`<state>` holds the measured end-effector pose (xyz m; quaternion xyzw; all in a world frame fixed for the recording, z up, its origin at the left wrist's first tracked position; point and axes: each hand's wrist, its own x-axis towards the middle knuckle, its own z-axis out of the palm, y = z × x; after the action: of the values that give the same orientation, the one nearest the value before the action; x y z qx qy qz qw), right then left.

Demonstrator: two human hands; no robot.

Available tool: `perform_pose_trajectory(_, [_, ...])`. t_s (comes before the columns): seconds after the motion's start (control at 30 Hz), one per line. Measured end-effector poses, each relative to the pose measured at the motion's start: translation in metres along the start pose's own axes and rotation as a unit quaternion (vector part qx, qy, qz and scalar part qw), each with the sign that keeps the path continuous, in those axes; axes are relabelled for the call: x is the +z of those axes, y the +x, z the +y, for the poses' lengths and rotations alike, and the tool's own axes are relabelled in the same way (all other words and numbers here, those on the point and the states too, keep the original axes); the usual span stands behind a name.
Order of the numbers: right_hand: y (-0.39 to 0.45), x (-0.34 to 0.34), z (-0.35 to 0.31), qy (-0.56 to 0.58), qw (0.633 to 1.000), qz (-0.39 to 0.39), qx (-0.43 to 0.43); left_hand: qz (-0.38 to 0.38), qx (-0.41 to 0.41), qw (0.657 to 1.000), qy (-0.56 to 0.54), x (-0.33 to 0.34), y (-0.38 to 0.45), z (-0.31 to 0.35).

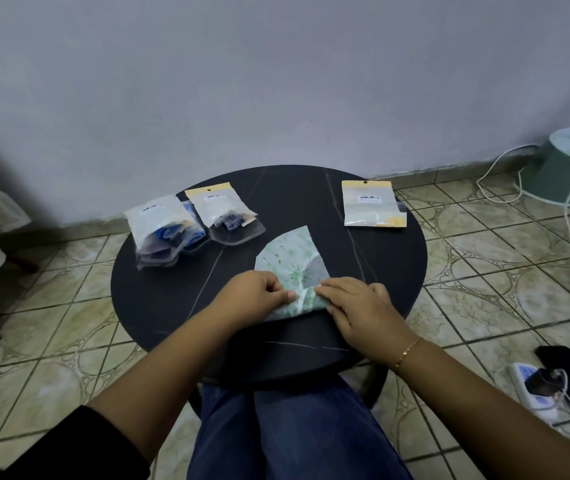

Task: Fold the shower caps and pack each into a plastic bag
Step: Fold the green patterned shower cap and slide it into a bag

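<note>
the shower cap (288, 258) lies flat on the round dark tabletop (158, 299), close to the near edge, and it is partly folded. it is thin and soft, pale green with little leaf prints and a white band at the rim. it looks very light and floppy, so it will bend any way you push it and may spring open if you let go. it may also be a bit slippery on the smooth tabletop. the left hand (254, 294) pinches the near fold with curled fingers and thumb. the right hand (356, 306) lies on the other end of the fold, fingers fairly straight, pressing it down. the two hands are close together, both on the cap. the best place to hold it seems to be the folded edge, so the layers stay put. an empty clear bag (371, 204) with a yellow top lies flat at the far right. at the far left sits a heap of filled bags (186, 226), crinkly and shiny, with blue caps inside.
</note>
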<state>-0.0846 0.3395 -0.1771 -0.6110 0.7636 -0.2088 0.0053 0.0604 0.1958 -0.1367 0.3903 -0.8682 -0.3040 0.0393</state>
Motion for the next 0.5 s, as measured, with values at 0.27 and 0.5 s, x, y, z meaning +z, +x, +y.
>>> perform_pose_trajectory(0.27, [0.012, -0.012, 0.001, 0.004, 0.999, -0.038, -0.009, 0.097, 0.242, 0.945, 0.196, 0.007, -0.006, -0.005])
perform_pose_trajectory(0.5, [0.014, -0.010, 0.003, 0.034, 0.997, -0.062, 0.018, 0.015, 0.178, 0.964, 0.199, 0.003, -0.010, -0.004])
